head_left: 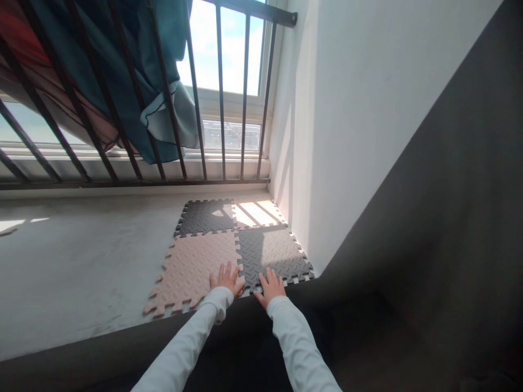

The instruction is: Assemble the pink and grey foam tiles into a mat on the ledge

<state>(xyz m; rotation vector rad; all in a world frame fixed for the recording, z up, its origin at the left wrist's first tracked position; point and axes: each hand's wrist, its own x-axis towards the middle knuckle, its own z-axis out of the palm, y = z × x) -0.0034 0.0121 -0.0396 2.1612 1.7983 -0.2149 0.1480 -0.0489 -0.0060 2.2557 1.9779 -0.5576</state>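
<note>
A: Hands first: where are they?

B: Both lie flat, fingers spread, palms down, gripping nothing. The left hand [226,279] presses on the near edge of the pink interlocking foam mat tile [196,269], close to its seam with the neighbour. The right hand [270,286] rests the same way on the near edge of the dark grey interlocking foam mat tile [272,253] just to the right. White sleeves [286,332] cover both arms.

A: And the mat as a whole?

B: Four tiles joined in a square on the pale concrete ledge [81,272], tucked into the far right corner against the white wall [368,109]. The two far tiles reverse the colours: dark grey on the left, pink on the right, with sunlight across them.

A: Beyond it?

B: Black metal window bars [223,98], and teal cloth [134,81] draped over them at the far left.
</note>
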